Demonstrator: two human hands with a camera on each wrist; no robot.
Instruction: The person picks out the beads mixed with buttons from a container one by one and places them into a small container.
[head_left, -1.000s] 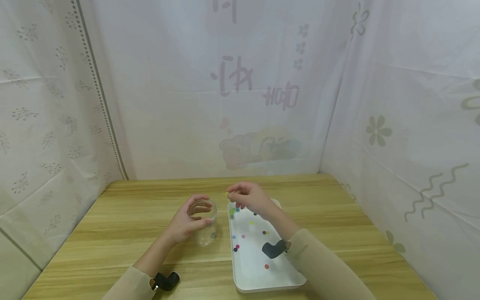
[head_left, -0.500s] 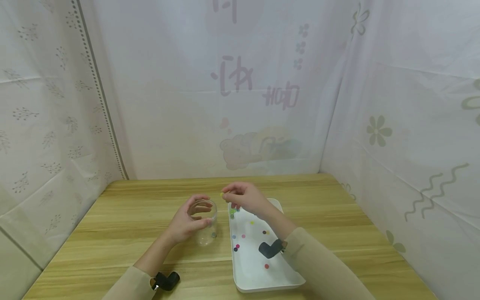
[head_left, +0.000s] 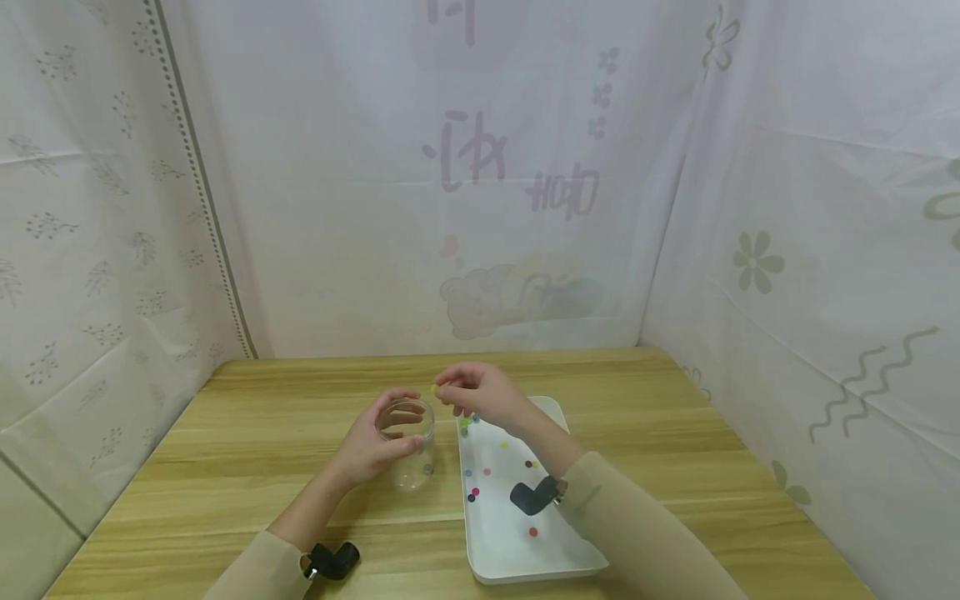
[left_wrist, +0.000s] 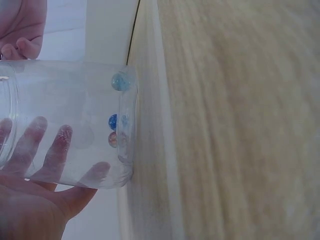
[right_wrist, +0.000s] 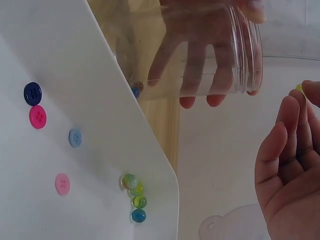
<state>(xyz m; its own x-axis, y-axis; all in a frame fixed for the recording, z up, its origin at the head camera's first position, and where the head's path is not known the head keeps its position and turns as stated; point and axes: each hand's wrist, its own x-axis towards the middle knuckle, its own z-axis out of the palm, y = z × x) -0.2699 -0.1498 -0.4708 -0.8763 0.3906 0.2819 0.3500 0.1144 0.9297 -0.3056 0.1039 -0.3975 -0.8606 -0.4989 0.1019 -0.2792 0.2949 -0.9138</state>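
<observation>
A clear jar with an open top stands upright on the wooden table. My left hand grips it around the upper part. At its bottom lie a light-blue marble, a dark-blue marble and a reddish marble. Between thumb and fingertips my right hand pinches a small yellow marble, mostly covered by the fingers in the right wrist view. That hand hovers above and just right of the jar's mouth, apart from it.
Right of the jar sits a white tray, partly under my right forearm. Green and blue marbles gather in its far left corner. Scattered buttons lie in it, among them a pink button and a red button. Printed curtains surround the table.
My right hand has moved left with the yellow marble, from over the tray's far corner towards the jar's mouth. The left hand and the jar have stayed in place.
</observation>
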